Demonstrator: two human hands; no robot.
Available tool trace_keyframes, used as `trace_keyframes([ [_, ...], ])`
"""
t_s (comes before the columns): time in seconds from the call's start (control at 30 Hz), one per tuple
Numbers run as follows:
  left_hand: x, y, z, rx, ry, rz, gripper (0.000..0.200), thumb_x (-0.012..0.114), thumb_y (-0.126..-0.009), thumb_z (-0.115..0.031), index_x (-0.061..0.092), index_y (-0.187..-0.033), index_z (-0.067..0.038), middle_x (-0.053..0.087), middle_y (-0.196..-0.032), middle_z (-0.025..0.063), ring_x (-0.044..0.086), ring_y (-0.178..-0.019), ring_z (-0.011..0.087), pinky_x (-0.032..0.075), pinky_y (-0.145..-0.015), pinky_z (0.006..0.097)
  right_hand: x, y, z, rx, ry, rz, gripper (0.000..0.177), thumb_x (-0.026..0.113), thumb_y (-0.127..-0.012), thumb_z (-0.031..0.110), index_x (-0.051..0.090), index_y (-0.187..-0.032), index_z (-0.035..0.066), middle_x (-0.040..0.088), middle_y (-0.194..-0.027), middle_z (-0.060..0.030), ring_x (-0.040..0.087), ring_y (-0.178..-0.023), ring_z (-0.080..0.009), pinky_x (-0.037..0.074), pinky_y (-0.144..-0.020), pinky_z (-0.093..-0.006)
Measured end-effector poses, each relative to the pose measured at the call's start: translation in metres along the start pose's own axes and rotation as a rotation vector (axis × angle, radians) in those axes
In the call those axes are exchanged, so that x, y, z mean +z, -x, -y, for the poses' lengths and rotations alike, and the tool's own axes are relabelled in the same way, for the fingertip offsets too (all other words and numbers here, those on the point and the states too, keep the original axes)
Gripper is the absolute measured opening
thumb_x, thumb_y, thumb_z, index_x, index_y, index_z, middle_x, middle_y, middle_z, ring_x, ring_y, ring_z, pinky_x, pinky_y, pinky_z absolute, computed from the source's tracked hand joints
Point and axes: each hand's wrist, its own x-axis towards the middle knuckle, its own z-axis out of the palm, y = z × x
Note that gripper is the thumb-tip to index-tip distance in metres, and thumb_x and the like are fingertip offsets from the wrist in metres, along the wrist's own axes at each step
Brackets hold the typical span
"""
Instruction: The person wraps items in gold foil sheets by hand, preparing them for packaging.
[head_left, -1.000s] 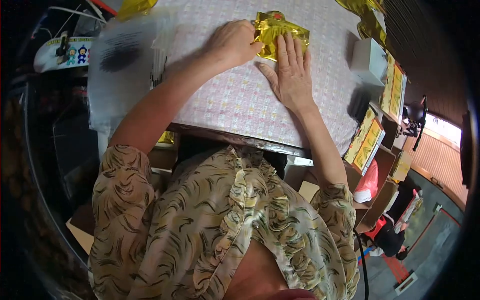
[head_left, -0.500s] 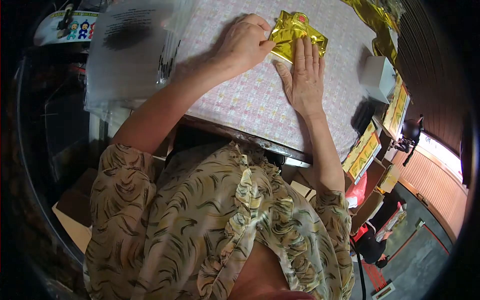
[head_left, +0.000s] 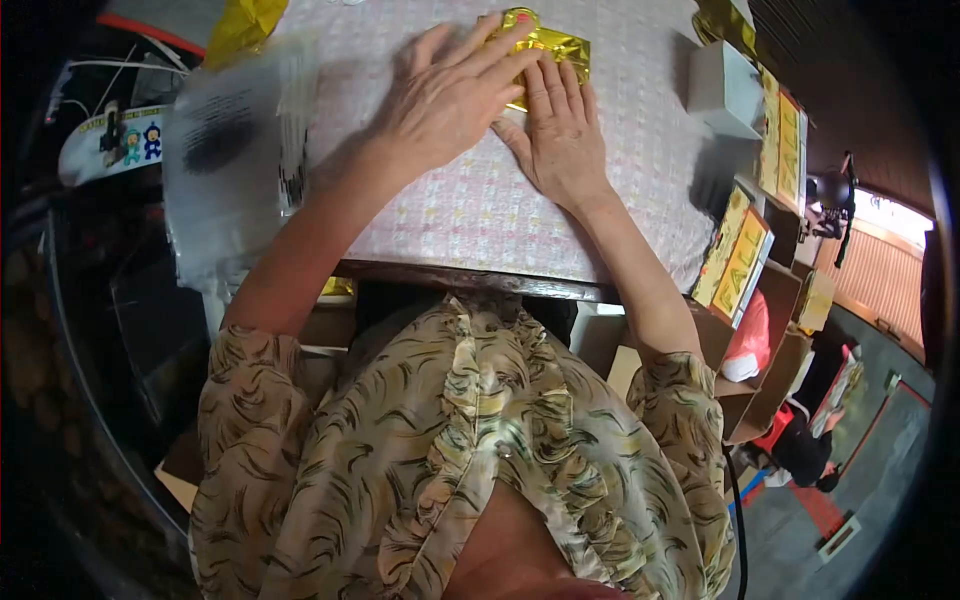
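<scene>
A shiny gold foil packet [head_left: 562, 48] with a small red mark lies on the pink-and-white checked cloth at the top middle. My left hand [head_left: 455, 105] rests over the packet's left part, fingers spread and pointing up and right, hiding some of the foil. Against the packet's lower edge, my right hand [head_left: 562, 140] lies flat, with its fingers stretched over the foil and its thumb out to the side. The two hands nearly meet at the packet. Neither has its fingers wrapped round anything.
Clear plastic bags [head_left: 235, 150] are stacked at the table's left, beside yellow foil [head_left: 240, 30]. A white box [head_left: 724, 90] stands at the right, near yellow printed cartons [head_left: 735, 260]. Gold foil [head_left: 728, 25] lies top right. Beyond, a person [head_left: 800, 450] is at lower right.
My left hand has opened from its pinch on the packet's left edge and now lies spread over it. The packet looks flatter. The whole view has shifted.
</scene>
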Motion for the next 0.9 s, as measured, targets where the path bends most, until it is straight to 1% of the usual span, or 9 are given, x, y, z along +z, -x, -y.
trace_keyframes([
  [0.07, 0.010, -0.007, 0.003, 0.104, -0.168, 0.089, 0.051, 0.053, -0.105, -0.031, 0.049, -0.152, -0.011, 0.036, -0.166, 0.0050, 0.033, -0.153, 0.0201, 0.020, -0.121, 0.0570, 0.000, 0.000, 0.001, -0.024, 0.013, -0.016, 0.083, 0.053, -0.101, 0.058, 0.035, -0.157, -0.001, 0.038, -0.161, -0.0218, 0.034, -0.150, -0.0417, 0.023, -0.123, -0.0547],
  [0.1, 0.015, -0.007, 0.007, 0.113, -0.174, 0.088, 0.051, 0.053, -0.105, -0.031, 0.049, -0.152, -0.011, 0.036, -0.166, 0.0050, 0.033, -0.153, 0.0201, 0.020, -0.121, 0.0570, 0.000, 0.000, 0.001, -0.019, 0.012, -0.026, 0.083, 0.053, -0.101, 0.058, 0.035, -0.157, -0.001, 0.038, -0.161, -0.0218, 0.034, -0.150, -0.0417, 0.023, -0.123, -0.0547],
  [0.17, 0.022, -0.006, 0.018, 0.061, -0.183, 0.191, 0.056, 0.043, -0.109, -0.039, 0.041, -0.157, -0.011, 0.034, -0.167, 0.0048, 0.028, -0.155, 0.0193, 0.014, -0.122, 0.0589, 0.000, -0.001, 0.000, -0.027, 0.016, -0.010, 0.084, 0.052, -0.101, 0.059, 0.035, -0.157, -0.001, 0.039, -0.160, -0.0221, 0.034, -0.150, -0.0412, 0.024, -0.123, -0.0548],
  [0.4, 0.021, -0.005, 0.018, 0.063, -0.167, 0.216, 0.058, 0.043, -0.108, -0.039, 0.038, -0.158, -0.010, 0.032, -0.168, 0.0047, 0.026, -0.156, 0.0197, 0.014, -0.123, 0.0586, 0.001, 0.001, 0.001, 0.011, 0.005, -0.032, 0.084, 0.050, -0.102, 0.061, 0.037, -0.156, -0.002, 0.039, -0.160, -0.0223, 0.032, -0.151, -0.0399, 0.023, -0.123, -0.0545],
  [0.63, 0.020, -0.005, 0.020, 0.066, -0.176, 0.252, 0.059, 0.044, -0.107, -0.040, 0.038, -0.158, -0.010, 0.031, -0.168, 0.0050, 0.025, -0.156, 0.0202, 0.013, -0.124, 0.0581, 0.003, -0.012, -0.004, 0.035, -0.012, -0.016, 0.080, 0.039, -0.106, 0.060, 0.035, -0.157, -0.002, 0.036, -0.163, -0.0208, 0.030, -0.153, -0.0366, 0.019, -0.124, -0.0577],
  [0.7, 0.021, -0.007, 0.021, 0.062, -0.190, 0.250, 0.059, 0.044, -0.107, -0.040, 0.038, -0.158, -0.010, 0.031, -0.168, 0.0051, 0.025, -0.156, 0.0203, 0.013, -0.125, 0.0578, 0.008, -0.017, -0.014, 0.020, 0.005, -0.036, 0.079, 0.036, -0.107, 0.059, 0.035, -0.157, -0.002, 0.035, -0.164, -0.0202, 0.029, -0.154, -0.0358, 0.018, -0.124, -0.0587],
  [0.77, 0.020, -0.005, 0.018, 0.033, -0.140, 0.253, 0.059, 0.043, -0.108, -0.040, 0.037, -0.158, -0.010, 0.030, -0.169, 0.0050, 0.024, -0.156, 0.0204, 0.012, -0.125, 0.0570, 0.009, -0.015, -0.028, 0.066, 0.024, -0.050, 0.076, 0.035, -0.108, 0.057, 0.034, -0.158, 0.001, 0.033, -0.165, -0.0195, 0.028, -0.154, -0.0349, 0.016, -0.124, -0.0603],
  [0.87, 0.021, -0.006, 0.017, 0.033, -0.179, 0.261, 0.060, 0.041, -0.109, -0.042, 0.036, -0.159, -0.010, 0.029, -0.169, 0.0045, 0.024, -0.157, 0.0201, 0.012, -0.125, 0.0566, 0.006, -0.018, -0.054, 0.068, 0.032, -0.012, 0.072, 0.033, -0.109, 0.054, 0.034, -0.159, 0.003, 0.031, -0.165, -0.0204, 0.027, -0.155, -0.0351, 0.014, -0.124, -0.0621],
  [0.9, 0.022, -0.006, 0.017, 0.042, -0.178, 0.258, 0.060, 0.041, -0.109, -0.042, 0.036, -0.159, -0.010, 0.029, -0.169, 0.0045, 0.024, -0.157, 0.0201, 0.012, -0.125, 0.0566, 0.004, -0.020, -0.062, 0.113, 0.111, -0.030, 0.064, 0.038, -0.110, 0.047, 0.037, -0.158, 0.005, 0.039, -0.163, -0.0190, 0.034, -0.152, -0.0314, 0.023, -0.124, -0.0537],
])
